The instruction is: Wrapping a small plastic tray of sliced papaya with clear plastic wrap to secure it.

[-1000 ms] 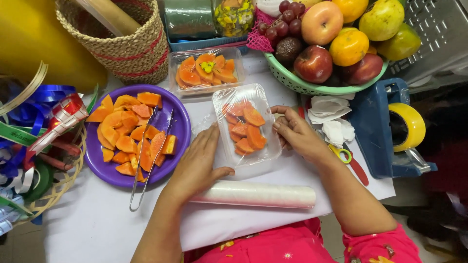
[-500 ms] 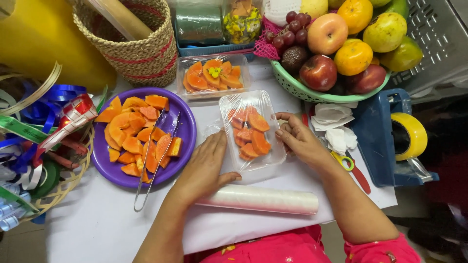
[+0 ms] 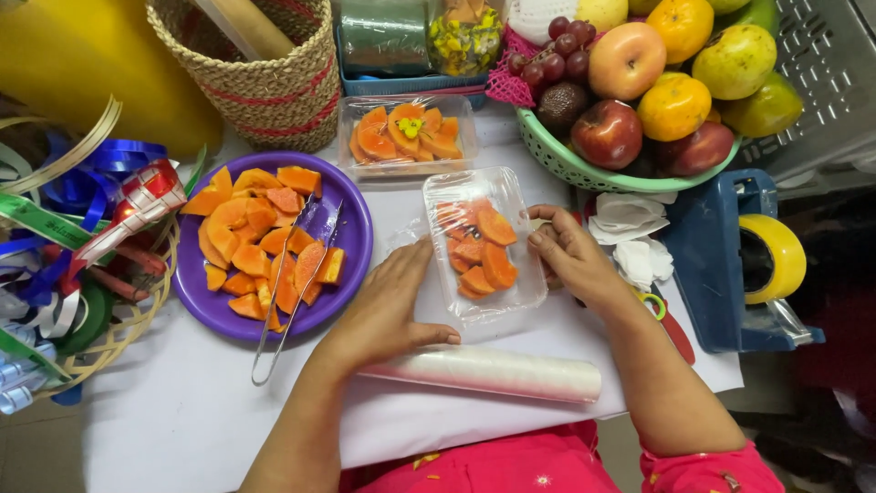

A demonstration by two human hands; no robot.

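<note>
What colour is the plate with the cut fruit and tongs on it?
Purple. The round plate by the left hand shows clearly in the head view.

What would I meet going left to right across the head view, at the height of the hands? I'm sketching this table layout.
Ribbon pile → purple plate of papaya with tongs → left hand → clear tray of papaya → right hand → blue tape dispenser with yellow tape.

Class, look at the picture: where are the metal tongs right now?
The metal tongs lie left of centre, tips resting on the purple plate among papaya pieces, beside the left hand.
</note>
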